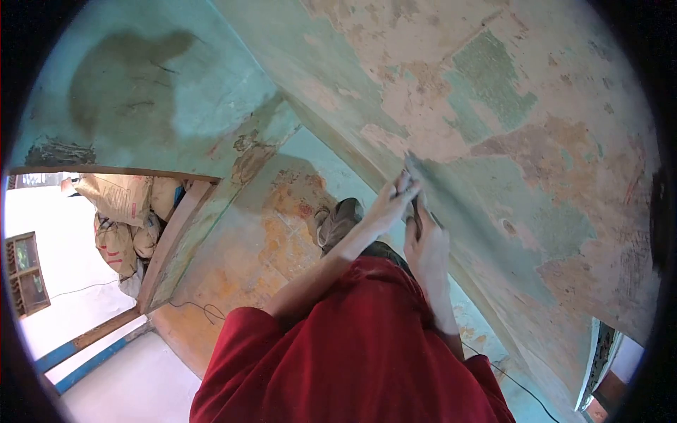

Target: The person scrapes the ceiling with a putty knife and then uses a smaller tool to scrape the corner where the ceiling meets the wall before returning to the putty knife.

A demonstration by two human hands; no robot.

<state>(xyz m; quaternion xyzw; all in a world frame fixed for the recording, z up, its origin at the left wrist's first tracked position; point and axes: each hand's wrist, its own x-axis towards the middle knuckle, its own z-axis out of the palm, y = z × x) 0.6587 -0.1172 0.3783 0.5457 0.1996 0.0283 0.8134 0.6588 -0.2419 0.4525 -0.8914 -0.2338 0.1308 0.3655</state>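
A slim scraper [411,161] with a greyish blade touches the patchy wall [486,176]; most of its handle is hidden by my fingers. My right hand [429,245] is closed around the dark handle, lower down. Further up, my left hand [390,206] is closed on the tool close to the blade, its fingers pressed together. Around the blade, the wall shows pale bare plaster, worn green paint and brownish patches.
Below me are a stained floor [240,261] and a dark shoe [342,222]. Stuffed sacks [116,201] show through the opening on the left, beside a wooden frame [176,243]. A thin cable [522,386] runs at lower right.
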